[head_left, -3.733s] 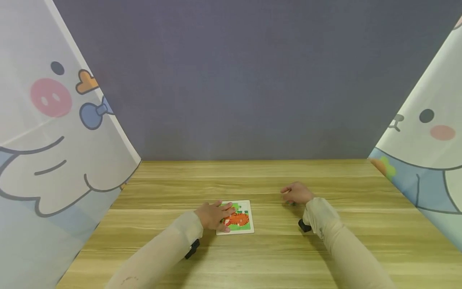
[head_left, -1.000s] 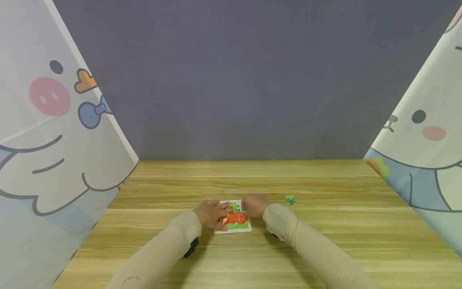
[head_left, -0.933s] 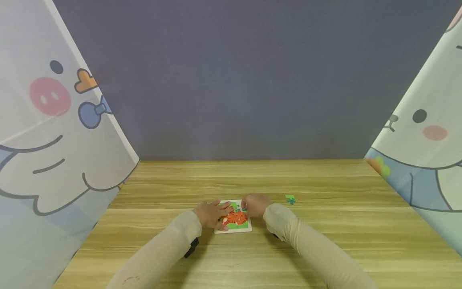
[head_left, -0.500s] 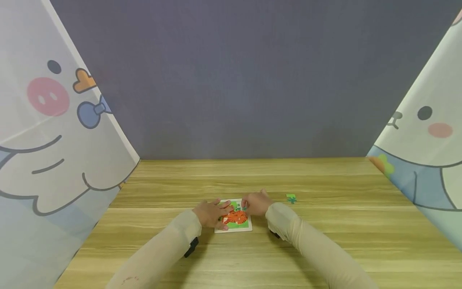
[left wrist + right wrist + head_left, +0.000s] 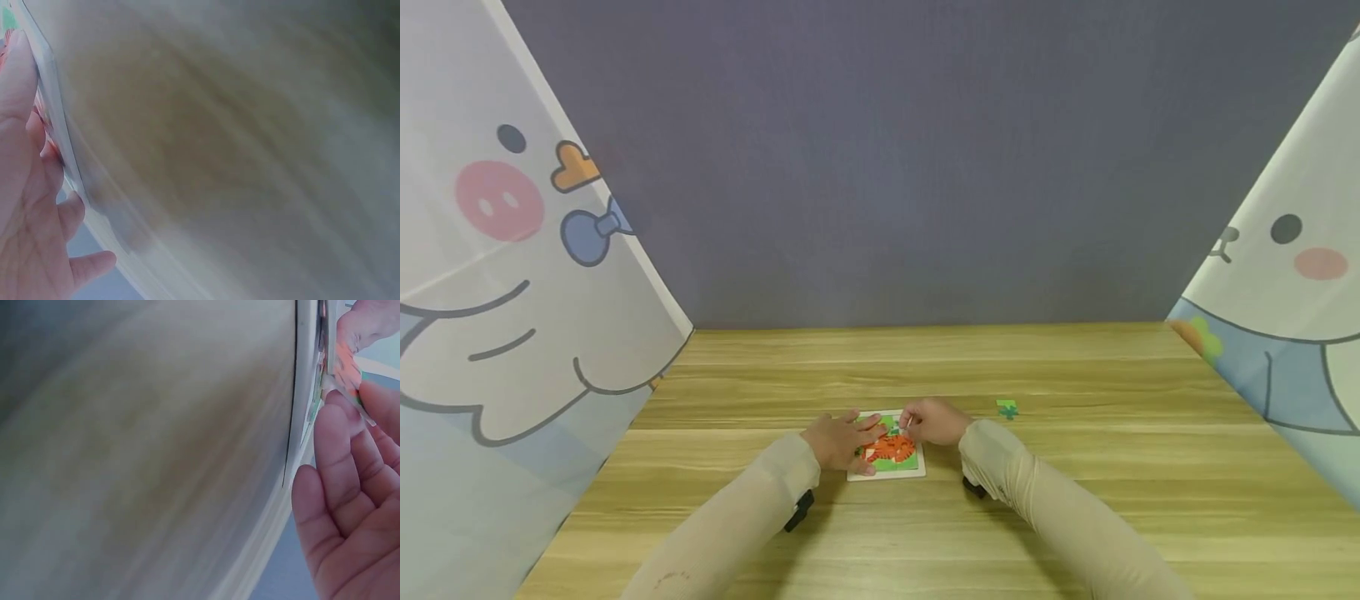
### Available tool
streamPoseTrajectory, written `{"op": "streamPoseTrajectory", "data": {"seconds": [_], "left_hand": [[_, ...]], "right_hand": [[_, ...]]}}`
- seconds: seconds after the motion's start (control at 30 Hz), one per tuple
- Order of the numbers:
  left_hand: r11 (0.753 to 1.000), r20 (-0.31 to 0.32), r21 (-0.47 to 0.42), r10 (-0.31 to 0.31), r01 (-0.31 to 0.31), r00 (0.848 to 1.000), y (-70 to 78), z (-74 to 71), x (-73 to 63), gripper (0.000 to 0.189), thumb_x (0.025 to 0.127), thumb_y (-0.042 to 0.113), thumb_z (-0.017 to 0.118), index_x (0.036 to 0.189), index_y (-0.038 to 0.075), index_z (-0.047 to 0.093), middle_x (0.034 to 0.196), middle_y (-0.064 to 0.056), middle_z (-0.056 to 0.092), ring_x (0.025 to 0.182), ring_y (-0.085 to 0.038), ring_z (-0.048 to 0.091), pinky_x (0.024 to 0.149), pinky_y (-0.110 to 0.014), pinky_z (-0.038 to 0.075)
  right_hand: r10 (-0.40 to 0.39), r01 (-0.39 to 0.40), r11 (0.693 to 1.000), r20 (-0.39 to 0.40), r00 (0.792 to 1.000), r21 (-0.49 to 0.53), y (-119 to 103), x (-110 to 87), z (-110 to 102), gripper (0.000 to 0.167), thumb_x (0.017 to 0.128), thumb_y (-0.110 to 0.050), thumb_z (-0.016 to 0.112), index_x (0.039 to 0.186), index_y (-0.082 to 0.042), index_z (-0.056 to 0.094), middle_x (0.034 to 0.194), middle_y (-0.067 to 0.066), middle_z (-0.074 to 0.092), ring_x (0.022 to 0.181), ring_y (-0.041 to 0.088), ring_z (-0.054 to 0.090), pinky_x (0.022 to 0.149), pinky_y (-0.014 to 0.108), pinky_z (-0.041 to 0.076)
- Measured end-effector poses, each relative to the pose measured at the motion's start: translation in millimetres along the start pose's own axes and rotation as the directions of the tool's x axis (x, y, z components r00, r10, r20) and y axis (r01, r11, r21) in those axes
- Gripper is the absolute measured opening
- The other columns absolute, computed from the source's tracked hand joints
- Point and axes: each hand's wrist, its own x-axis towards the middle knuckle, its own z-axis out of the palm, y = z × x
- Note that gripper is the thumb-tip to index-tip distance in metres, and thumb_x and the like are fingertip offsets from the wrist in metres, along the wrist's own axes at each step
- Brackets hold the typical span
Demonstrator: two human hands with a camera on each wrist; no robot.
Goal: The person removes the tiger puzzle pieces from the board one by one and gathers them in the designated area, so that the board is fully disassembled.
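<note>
A small jigsaw puzzle in a white-rimmed board [image 5: 887, 477] shows an orange striped tiger on green. My left hand [image 5: 842, 443] rests across the board's left side with its fingers spread, as the left wrist view also shows. Over the upper right corner, my right hand [image 5: 936, 422] pinches a puzzle piece between thumb and fingers. In the right wrist view this puzzle piece [image 5: 347, 372] has orange and green on it and stands tilted at the board's edge. To the right of that hand lies a loose green puzzle piece [image 5: 1007, 408], flat on the table.
The wood-grain table [image 5: 775, 367] runs back to a dark grey wall panel [image 5: 880, 167]. Cartoon-printed white sheets, one a left sheet [image 5: 490, 350] and one a right sheet [image 5: 1300, 333], slope along both sides.
My right hand has come from the loose pieces at the right to the board's upper right corner, and has lifted slightly there in the last half second. The left hand stays put.
</note>
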Motion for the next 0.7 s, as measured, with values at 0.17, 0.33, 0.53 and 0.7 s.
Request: {"op": "streamPoseTrajectory", "data": {"seconds": [0.17, 0.33, 0.53, 0.7], "left_hand": [[1.000, -0.003, -0.009, 0.002, -0.002, 1.000, 0.2, -0.3, -0.4, 0.076, 0.091, 0.067, 0.048, 0.158, 0.036, 0.028, 0.163, 0.018, 0.021, 0.149, -0.016, 0.026, 0.111, -0.045, 0.040], [1.000, 0.002, -0.021, -0.005, 0.005, 1.000, 0.8, -0.9, 0.0, 0.077, 0.090, 0.067, 0.049, 0.158, 0.036, 0.028, 0.163, 0.018, 0.021, 0.149, -0.016, 0.026, 0.112, -0.046, 0.038], [1.000, -0.010, -0.021, 0.002, -0.002, 1.000, 0.5, -0.8, 1.9, 0.076, 0.090, 0.067, 0.050, 0.157, 0.036, 0.029, 0.163, 0.018, 0.022, 0.149, -0.017, 0.028, 0.111, -0.045, 0.040], [0.993, -0.011, -0.118, 0.023, -0.024, 1.000, -3.3, 0.4, 1.0, 0.077, 0.091, 0.064, 0.054, 0.157, 0.032, 0.032, 0.163, 0.014, 0.024, 0.149, -0.022, 0.027, 0.113, -0.049, 0.037]], "right_hand": [[0.017, -0.017, 1.000, -0.007, 1.000, 0.006, 1.0, 0.6, -2.3, 0.006, 0.095, 0.000, 0.062, 0.092, -0.002, 0.066, 0.069, 0.001, 0.065, 0.060, 0.010, 0.057, 0.056, 0.022, 0.045], [0.031, -0.030, 0.999, -0.022, 0.999, 0.034, 2.7, -1.3, -5.2, 0.006, 0.094, 0.002, 0.062, 0.092, -0.001, 0.066, 0.069, 0.001, 0.063, 0.061, 0.010, 0.055, 0.057, 0.023, 0.045], [0.048, -0.047, 0.997, -0.017, 0.999, 0.053, 0.7, -3.7, -3.8, 0.010, 0.093, 0.006, 0.060, 0.089, -0.002, 0.065, 0.070, 0.003, 0.067, 0.064, 0.013, 0.064, 0.062, 0.026, 0.052], [0.057, -0.057, 0.998, -0.011, 0.998, 0.018, -2.1, -2.8, 0.5, 0.010, 0.092, 0.004, 0.062, 0.088, -0.004, 0.066, 0.071, 0.001, 0.066, 0.063, 0.011, 0.062, 0.061, 0.025, 0.050]]}}
